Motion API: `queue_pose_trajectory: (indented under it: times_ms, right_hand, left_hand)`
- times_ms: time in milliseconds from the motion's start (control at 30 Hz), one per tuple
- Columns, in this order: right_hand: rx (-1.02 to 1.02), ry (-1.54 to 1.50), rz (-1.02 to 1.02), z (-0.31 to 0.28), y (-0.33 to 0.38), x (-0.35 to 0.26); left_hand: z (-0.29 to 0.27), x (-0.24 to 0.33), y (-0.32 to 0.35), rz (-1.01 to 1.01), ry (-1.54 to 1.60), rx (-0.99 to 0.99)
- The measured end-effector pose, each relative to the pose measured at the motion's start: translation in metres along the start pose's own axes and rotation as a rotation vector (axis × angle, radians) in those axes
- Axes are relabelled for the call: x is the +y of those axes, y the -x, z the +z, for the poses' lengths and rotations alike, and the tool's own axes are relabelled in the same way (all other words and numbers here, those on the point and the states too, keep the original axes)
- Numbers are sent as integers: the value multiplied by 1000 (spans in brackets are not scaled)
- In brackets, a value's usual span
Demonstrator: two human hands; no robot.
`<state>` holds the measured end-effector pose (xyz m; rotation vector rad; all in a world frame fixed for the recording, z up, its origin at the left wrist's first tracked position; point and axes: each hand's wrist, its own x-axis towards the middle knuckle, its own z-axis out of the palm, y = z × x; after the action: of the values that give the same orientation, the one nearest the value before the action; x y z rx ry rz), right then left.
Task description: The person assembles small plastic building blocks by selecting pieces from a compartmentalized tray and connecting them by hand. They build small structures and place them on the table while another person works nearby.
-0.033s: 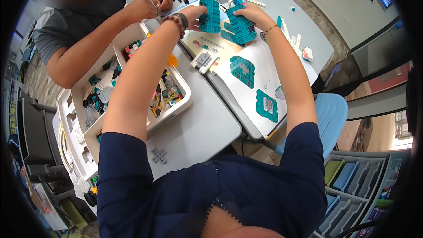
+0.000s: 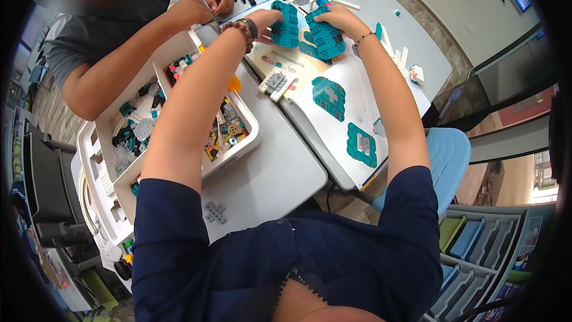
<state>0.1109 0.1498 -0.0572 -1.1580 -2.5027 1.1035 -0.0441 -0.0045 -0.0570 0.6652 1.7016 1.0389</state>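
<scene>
My left hand grips a teal building-brick panel by its left side, holding it raised over the far part of the table. To its right, my right hand is closed on a second teal panel, with the thumb across its top. A narrow gap separates the two panels. Under them lies an open instruction booklet with pictures of teal plates. A white and grey brick assembly rests at the booklet's left edge. My fingers behind both panels are partly hidden.
A white sorting box of mixed bricks stands on the left. Across it, another person's hands work close to my left arm. A grey cross-shaped piece lies near me. White beams sit at the right, beyond a blue chair.
The panel in my left hand has shifted slightly right and toward me. My right hand and its panel have hardly moved.
</scene>
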Motion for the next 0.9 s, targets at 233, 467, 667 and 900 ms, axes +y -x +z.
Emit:
queue_pose_trajectory:
  times_ms: [233,467,667,900]
  right_hand:
    - [7,397,-55,7,-11,-19]
    - [-53,355,-29,6,-11,-30]
    - [139,738,-356,28,-26,-19]
    - [141,666,-401,49,17,-15]
  left_hand:
    - [-14,-20,-46,-30,-429,152]
    - [-14,-17,-35,100,-771,335]
    - [-26,-21,-26,646,-1191,359]
    - [-34,-28,-41,374,-1191,82]
